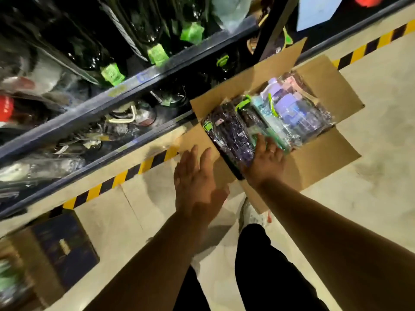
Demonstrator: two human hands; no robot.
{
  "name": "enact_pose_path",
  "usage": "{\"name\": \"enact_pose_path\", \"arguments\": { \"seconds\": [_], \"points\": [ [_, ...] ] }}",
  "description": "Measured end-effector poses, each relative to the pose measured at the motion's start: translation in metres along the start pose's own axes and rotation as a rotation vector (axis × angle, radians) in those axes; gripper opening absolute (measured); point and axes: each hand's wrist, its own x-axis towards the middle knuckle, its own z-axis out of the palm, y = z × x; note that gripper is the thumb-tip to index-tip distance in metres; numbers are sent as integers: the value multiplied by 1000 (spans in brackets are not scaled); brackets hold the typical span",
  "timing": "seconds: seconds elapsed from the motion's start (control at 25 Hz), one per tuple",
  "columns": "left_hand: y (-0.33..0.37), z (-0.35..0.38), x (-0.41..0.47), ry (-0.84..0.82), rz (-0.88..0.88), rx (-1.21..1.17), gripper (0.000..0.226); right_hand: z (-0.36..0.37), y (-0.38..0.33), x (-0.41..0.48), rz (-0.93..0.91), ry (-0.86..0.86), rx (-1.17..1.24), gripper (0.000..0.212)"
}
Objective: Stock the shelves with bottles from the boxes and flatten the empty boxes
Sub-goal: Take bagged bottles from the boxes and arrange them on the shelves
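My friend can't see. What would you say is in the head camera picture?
A person's right hand reaches onto plastic-wrapped bottles in an open cardboard box; the left hand hovers open beside it. Stocked shelves stand to the left.

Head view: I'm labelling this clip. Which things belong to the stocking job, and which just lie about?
Job: open box, wrapped bottles, shelves, left hand, right hand.
Lying about: hazard tape, pale sheet.
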Motion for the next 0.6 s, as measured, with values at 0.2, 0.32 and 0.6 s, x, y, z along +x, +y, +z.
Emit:
{"name": "enact_pose_path", "arguments": {
  "seconds": [0.2, 0.32, 0.6],
  "points": [
    [-13, 29, 35, 20, -97, 70, 92, 40, 1, 59, 39, -177, 50, 107],
    [-19, 46, 57, -30, -152, 89, 91, 66, 7, 81, 62, -223, 1, 110],
    [5, 67, 87, -108, -290, -182, 68, 54, 30, 82, -15, -315, 243, 107]
  ]
}}
